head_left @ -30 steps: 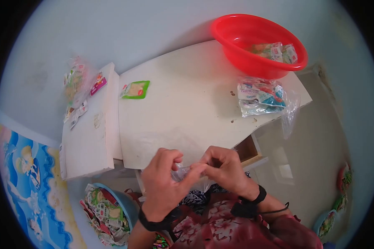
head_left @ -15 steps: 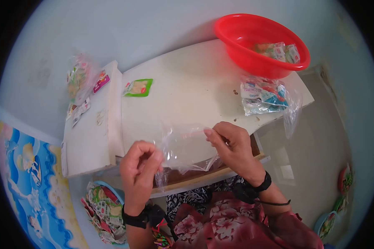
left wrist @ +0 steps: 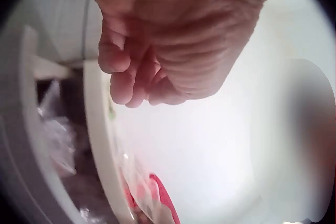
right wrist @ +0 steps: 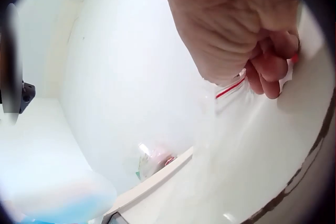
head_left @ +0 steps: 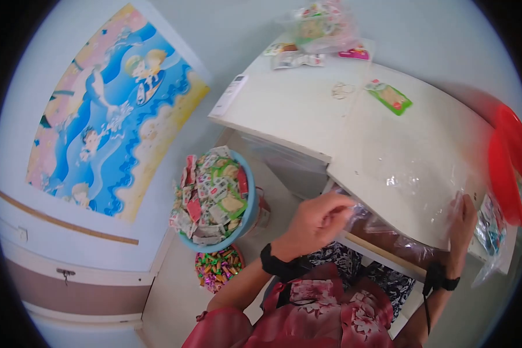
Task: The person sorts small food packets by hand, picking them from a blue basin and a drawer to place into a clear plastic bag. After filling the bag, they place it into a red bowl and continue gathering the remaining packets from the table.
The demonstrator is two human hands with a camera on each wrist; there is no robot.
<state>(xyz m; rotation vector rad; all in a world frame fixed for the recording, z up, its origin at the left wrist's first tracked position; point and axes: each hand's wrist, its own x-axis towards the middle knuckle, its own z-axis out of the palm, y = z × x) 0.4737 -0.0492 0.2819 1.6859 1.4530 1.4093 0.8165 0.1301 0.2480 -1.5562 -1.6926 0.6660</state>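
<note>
My right hand (head_left: pixel 463 223) grips one edge of a clear zip bag (head_left: pixel 409 182), which spreads over the white tabletop (head_left: pixel 400 139). In the right wrist view a red strip runs along the bag's mouth (right wrist: pixel 230 88), right at the curled fingers. My left hand (head_left: pixel 319 223) hovers near the table's front edge, over the half-open drawer (head_left: pixel 354 239). Its fingers are loosely curled, and nothing shows between them in the left wrist view. A green-edged food packet (head_left: pixel 390 97) lies farther back on the tabletop.
Clear plastic bags (left wrist: pixel 58 140) lie in the drawer. To the left a blue tub (head_left: pixel 250 203) is heaped with packets, beside a container of colourful wrapped pieces (head_left: pixel 217 268). A red basin (head_left: pixel 504 174) and bagged packets (head_left: pixel 488 223) sit at right, more packets (head_left: pixel 322 26) at the back.
The head view has swung left, bringing the tub and wall poster into fuller sight. My left hand has let go of the clear zip bag, and the hands are farther apart.
</note>
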